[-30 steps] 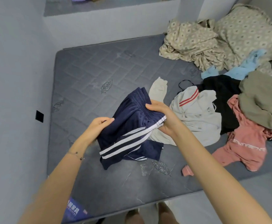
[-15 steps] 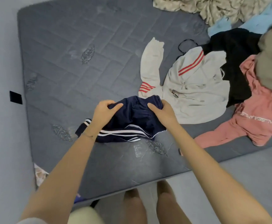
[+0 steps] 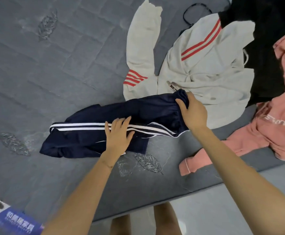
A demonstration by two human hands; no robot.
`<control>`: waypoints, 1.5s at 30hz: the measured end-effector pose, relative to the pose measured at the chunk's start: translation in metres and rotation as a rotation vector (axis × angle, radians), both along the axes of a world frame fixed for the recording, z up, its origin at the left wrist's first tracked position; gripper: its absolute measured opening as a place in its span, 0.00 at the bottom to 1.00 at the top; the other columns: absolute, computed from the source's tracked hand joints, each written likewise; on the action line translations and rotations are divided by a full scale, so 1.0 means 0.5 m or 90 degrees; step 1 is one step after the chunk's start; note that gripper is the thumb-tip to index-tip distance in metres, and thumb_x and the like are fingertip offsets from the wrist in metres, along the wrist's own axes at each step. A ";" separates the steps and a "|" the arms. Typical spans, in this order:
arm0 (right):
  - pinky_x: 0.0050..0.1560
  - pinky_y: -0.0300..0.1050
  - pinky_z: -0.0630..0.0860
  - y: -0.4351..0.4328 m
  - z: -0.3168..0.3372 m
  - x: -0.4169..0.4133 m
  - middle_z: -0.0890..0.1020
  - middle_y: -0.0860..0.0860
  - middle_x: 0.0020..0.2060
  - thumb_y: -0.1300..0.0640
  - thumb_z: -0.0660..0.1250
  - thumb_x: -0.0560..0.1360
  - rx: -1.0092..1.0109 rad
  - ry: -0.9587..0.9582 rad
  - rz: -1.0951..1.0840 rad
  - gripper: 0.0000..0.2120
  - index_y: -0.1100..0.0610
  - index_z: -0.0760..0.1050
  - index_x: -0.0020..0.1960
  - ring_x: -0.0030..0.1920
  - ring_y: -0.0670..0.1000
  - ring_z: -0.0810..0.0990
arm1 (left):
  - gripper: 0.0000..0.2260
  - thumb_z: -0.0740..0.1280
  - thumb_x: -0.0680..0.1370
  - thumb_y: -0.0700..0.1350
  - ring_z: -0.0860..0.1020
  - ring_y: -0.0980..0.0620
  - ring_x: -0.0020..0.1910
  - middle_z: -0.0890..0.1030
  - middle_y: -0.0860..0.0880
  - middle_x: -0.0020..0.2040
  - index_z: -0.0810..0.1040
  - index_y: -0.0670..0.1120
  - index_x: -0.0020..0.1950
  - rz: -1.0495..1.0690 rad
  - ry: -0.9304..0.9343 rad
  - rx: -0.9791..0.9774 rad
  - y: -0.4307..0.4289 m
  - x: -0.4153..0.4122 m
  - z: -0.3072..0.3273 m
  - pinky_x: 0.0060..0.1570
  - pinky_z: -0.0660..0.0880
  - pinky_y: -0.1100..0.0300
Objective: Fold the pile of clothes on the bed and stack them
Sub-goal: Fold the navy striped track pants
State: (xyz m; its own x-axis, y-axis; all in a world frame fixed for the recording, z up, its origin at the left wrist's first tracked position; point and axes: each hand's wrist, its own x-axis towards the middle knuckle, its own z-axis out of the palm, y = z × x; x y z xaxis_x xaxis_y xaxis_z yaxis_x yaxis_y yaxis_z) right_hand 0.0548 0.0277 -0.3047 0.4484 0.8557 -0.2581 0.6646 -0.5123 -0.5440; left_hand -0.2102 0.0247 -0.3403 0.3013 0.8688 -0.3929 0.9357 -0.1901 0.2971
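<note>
A person stands at a grey quilted bed (image 3: 53, 65), both hands on a navy garment (image 3: 138, 107) with twin white side stripes, which lies stretched left to right near the bed's front edge. The left hand (image 3: 118, 138) rests flat on the stripes at the garment's middle, fingers straight and slightly spread, pressing the cloth down. The right hand (image 3: 193, 114) grips the bunched right end, fingers curled over the fabric; that end appears to be the waistband, though the folds make it hard to be sure. It overlaps the lower edge of a cream jacket (image 3: 206, 78) with red stripes, spread out just behind, one sleeve reaching up the bed. A black garment (image 3: 265, 48) lies partly over the jacket's right side, and a pink garment (image 3: 274, 129) with white lettering sprawls beside it toward the front edge, one cuff close to the right forearm. A thin black loop (image 3: 196, 9) lies by the jacket's top. A blue printed label (image 3: 14, 224) shows at the lower left corner. Bare legs (image 3: 165, 219) stand on a pale floor (image 3: 223, 209).
</note>
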 end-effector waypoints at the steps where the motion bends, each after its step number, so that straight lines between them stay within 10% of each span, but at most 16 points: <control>1: 0.39 0.46 0.62 0.003 -0.012 0.014 0.80 0.55 0.44 0.46 0.60 0.81 -0.010 -0.017 -0.008 0.16 0.60 0.71 0.56 0.42 0.58 0.76 | 0.25 0.62 0.81 0.51 0.64 0.47 0.71 0.69 0.48 0.70 0.61 0.50 0.77 -0.007 0.050 -0.008 -0.006 -0.005 -0.012 0.73 0.46 0.41; 6: 0.41 0.48 0.65 0.006 -0.072 0.045 0.80 0.60 0.51 0.47 0.59 0.81 -0.089 -0.048 -0.070 0.17 0.61 0.69 0.59 0.49 0.63 0.77 | 0.11 0.74 0.72 0.37 0.80 0.40 0.39 0.80 0.43 0.41 0.82 0.40 0.53 -0.027 0.009 0.127 0.000 -0.021 -0.034 0.50 0.74 0.45; 10: 0.52 0.54 0.69 0.003 -0.088 0.025 0.74 0.60 0.60 0.49 0.61 0.81 -0.165 -0.050 -0.096 0.20 0.63 0.67 0.64 0.59 0.63 0.73 | 0.11 0.76 0.68 0.33 0.77 0.45 0.29 0.78 0.44 0.39 0.80 0.40 0.47 -0.050 -0.103 0.119 -0.039 -0.017 -0.029 0.24 0.73 0.56; 16: 0.72 0.59 0.57 -0.005 -0.069 -0.064 0.66 0.61 0.71 0.50 0.67 0.77 0.004 -0.096 0.117 0.30 0.60 0.63 0.74 0.72 0.60 0.63 | 0.20 0.61 0.81 0.54 0.75 0.51 0.57 0.75 0.51 0.59 0.68 0.51 0.72 -0.205 -0.020 -0.175 -0.113 -0.034 -0.052 0.49 0.76 0.56; 24: 0.76 0.51 0.54 0.014 -0.080 -0.279 0.67 0.55 0.73 0.48 0.65 0.79 -0.015 0.043 0.321 0.28 0.56 0.64 0.75 0.75 0.57 0.61 | 0.16 0.69 0.78 0.38 0.76 0.40 0.60 0.79 0.40 0.61 0.77 0.39 0.65 0.157 -0.203 0.117 -0.030 -0.166 -0.008 0.62 0.73 0.45; 32: 0.77 0.52 0.46 0.051 -0.110 -0.429 0.57 0.55 0.78 0.50 0.68 0.77 -0.009 0.058 0.370 0.32 0.54 0.60 0.77 0.78 0.57 0.52 | 0.21 0.59 0.83 0.45 0.62 0.43 0.75 0.66 0.43 0.75 0.63 0.46 0.77 0.319 -0.078 0.055 0.048 -0.356 -0.042 0.75 0.55 0.45; 38: 0.77 0.50 0.44 0.068 -0.146 -0.535 0.60 0.53 0.77 0.47 0.68 0.76 -0.050 0.074 0.420 0.34 0.54 0.60 0.77 0.78 0.55 0.52 | 0.21 0.56 0.84 0.51 0.72 0.43 0.67 0.74 0.42 0.68 0.66 0.43 0.75 0.510 -0.158 -0.120 0.045 -0.438 -0.072 0.67 0.67 0.48; 45: 0.77 0.50 0.42 0.049 -0.140 -0.637 0.61 0.50 0.77 0.41 0.73 0.70 -0.069 0.154 0.561 0.47 0.54 0.52 0.79 0.78 0.53 0.51 | 0.11 0.69 0.78 0.45 0.74 0.53 0.36 0.78 0.48 0.36 0.77 0.40 0.39 0.462 -0.253 -0.080 0.047 -0.451 -0.045 0.40 0.67 0.60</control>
